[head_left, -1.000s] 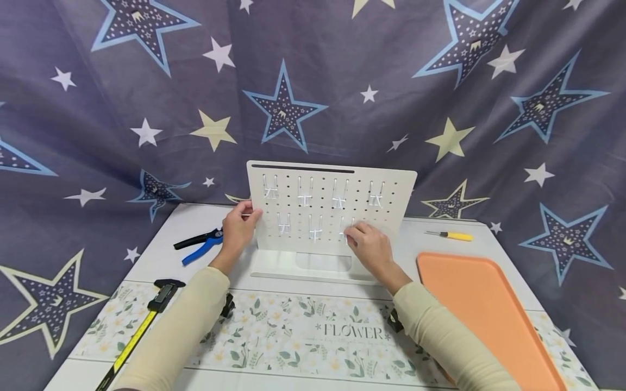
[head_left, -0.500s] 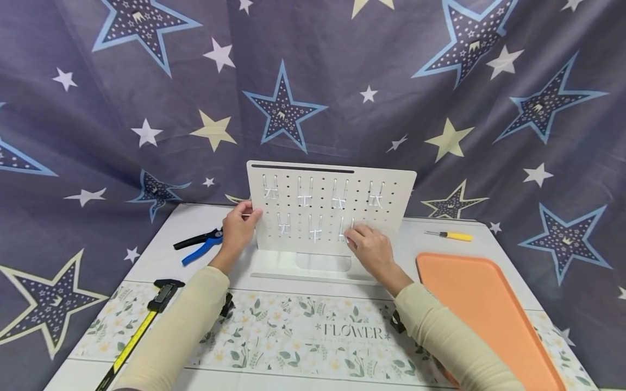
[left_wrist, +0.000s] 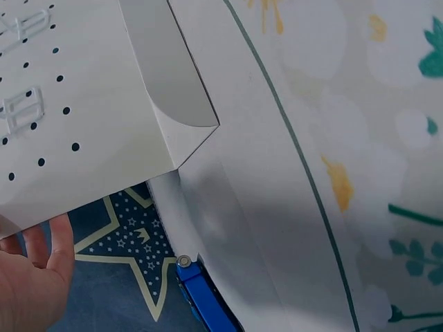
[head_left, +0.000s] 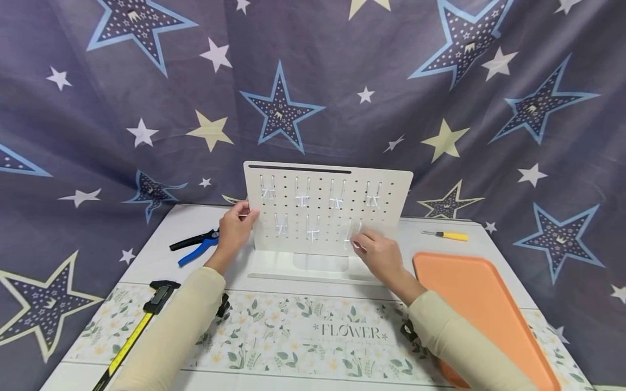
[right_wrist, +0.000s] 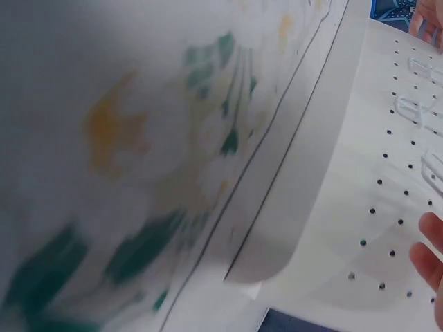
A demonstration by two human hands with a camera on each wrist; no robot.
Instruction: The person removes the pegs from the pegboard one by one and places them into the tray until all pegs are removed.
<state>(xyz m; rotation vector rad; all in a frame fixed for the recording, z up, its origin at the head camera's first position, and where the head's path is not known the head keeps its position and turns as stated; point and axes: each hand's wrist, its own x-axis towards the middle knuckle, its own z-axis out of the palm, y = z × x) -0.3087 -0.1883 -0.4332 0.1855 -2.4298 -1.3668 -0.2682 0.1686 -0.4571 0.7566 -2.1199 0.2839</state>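
A white pegboard (head_left: 293,239) stands upright on its base, carrying several clear plastic hooks (head_left: 302,196) in two rows. My left hand (head_left: 236,231) grips its left edge; in the left wrist view the fingers (left_wrist: 61,242) reach behind that edge. At the lower right of the board, my right hand (head_left: 382,255) pinches the end hook of the lower row (head_left: 348,237). This hook (right_wrist: 434,169) sits askew compared with its neighbours in the right wrist view, where only two fingertips show and the grip is outside the frame.
Blue-and-black pliers (head_left: 198,247) lie left of the board, with a digital caliper (head_left: 158,298) and yellow tape (head_left: 129,342) nearer. An orange tray (head_left: 479,304) and a yellow-handled screwdriver (head_left: 452,235) are on the right. A star-patterned curtain (head_left: 313,70) hangs behind the table.
My right hand has moved slightly right and away from its earlier spot, and the lower-right hook has shifted with it. My left hand stays on the board's edge; the head view has shifted slightly.
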